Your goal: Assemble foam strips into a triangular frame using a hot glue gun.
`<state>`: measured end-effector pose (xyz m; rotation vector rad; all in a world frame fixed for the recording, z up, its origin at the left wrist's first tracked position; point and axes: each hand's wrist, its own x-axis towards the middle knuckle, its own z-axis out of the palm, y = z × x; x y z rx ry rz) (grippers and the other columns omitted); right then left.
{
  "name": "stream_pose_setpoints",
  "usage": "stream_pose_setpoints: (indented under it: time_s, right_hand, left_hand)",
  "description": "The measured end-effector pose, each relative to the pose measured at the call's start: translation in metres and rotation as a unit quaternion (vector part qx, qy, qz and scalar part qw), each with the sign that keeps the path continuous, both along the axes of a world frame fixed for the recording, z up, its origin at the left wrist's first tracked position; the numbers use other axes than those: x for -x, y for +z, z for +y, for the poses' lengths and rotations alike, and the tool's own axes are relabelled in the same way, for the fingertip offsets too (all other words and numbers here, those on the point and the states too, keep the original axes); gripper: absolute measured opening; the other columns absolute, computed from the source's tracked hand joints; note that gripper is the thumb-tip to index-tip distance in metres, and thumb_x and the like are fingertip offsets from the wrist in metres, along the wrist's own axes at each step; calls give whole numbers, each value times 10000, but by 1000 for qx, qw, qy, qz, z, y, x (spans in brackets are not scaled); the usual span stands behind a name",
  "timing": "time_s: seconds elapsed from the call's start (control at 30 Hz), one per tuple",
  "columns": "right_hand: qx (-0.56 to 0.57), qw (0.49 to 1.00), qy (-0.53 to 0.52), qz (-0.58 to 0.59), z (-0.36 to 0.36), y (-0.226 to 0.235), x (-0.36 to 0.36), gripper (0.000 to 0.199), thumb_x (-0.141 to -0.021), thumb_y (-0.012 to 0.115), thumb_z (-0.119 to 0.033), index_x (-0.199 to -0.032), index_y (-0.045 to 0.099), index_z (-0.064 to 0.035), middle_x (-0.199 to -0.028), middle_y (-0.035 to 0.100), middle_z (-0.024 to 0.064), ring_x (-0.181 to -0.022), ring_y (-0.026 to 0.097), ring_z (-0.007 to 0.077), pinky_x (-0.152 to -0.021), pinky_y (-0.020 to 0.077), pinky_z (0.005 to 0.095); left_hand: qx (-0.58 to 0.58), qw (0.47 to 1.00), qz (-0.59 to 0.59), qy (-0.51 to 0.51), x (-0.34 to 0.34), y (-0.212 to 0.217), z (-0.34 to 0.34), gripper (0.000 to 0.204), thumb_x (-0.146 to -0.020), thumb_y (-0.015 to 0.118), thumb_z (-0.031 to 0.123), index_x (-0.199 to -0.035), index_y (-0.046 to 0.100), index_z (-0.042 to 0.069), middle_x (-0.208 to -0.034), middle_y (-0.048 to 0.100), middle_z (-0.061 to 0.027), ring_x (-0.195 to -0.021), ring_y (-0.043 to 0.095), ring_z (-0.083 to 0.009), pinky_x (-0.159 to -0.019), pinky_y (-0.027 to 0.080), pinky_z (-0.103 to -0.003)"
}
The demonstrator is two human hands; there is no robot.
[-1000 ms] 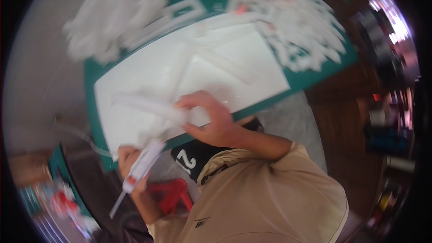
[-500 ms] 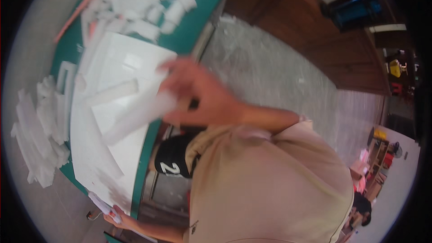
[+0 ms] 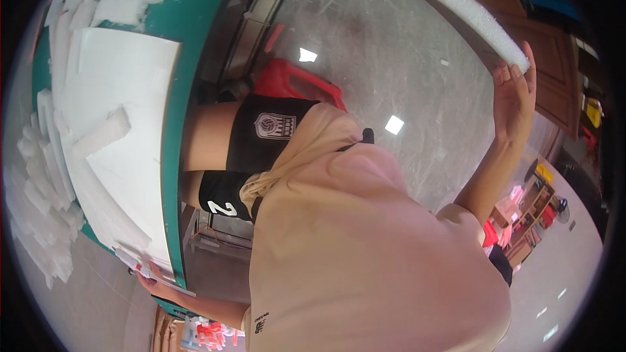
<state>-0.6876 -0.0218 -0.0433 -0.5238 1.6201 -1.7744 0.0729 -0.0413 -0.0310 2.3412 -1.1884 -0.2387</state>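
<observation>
My right hand [image 3: 515, 101] is raised off to the right, away from the table, its fingers closed on one end of a long white foam strip [image 3: 463, 3]. At the lower left, my left hand [image 3: 154, 276] is closed round a slim white tool with a red part [image 3: 130, 260], at the board's edge; its exact kind is too small to make out. Beside that hand lies a white board [image 3: 124, 58] on the green table [image 3: 186, 26]. A short foam piece [image 3: 103, 133] and a longer curved foam strip [image 3: 107, 205] rest on the board.
Loose foam pieces [image 3: 120, 10] are heaped at the table's upper left, and foam strips [image 3: 39, 189] are piled along its left side. A red plastic stool [image 3: 270, 78] stands by my legs. Brown wooden cabinets [image 3: 548, 45] stand at the upper right.
My right hand has swung from above the board out to the right, carrying a foam strip. The view has shifted, so the table sits farther left. My left hand still grips the tool.
</observation>
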Motion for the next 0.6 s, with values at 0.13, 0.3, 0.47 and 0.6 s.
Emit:
stream_pose_setpoints:
  time_s: [0.13,0.3,0.47,0.6]
  right_hand:
    - [-7,999,53,-8,-17,-14,7,697,-860,668,-84,-1461,317,-60,-1069,578,87,-986,573,145,-978,434,302]
    - [4,991,121,57,-63,-8,-4,698,-862,688,-192,-1460,345,-85,-1193,496,101,-979,497,150,-917,417,273]
    - [35,970,198,135,-129,8,-12,568,-921,606,-201,-1426,390,-56,-1464,327,80,-1267,356,189,-1047,310,319]
    - [103,953,267,97,-172,13,-35,585,-894,608,-155,-1420,371,-62,-852,527,112,-724,502,203,-636,442,316]
  left_hand:
    - [-31,995,9,-92,-3,9,8,515,-853,666,76,-1316,472,-39,-1289,555,-166,-1162,534,-244,-1003,413,-340]
    - [25,995,79,-56,-24,7,24,553,-790,681,41,-1307,490,-1,-1303,540,-127,-1219,499,-218,-1040,381,-357]
    - [98,986,110,-84,-29,4,20,488,-734,699,28,-1207,586,61,-1175,549,-82,-1123,537,-212,-960,444,-366]
    - [114,989,12,-96,-13,6,20,414,-727,625,28,-1140,622,61,-1073,569,-125,-1010,582,-258,-873,505,-345]
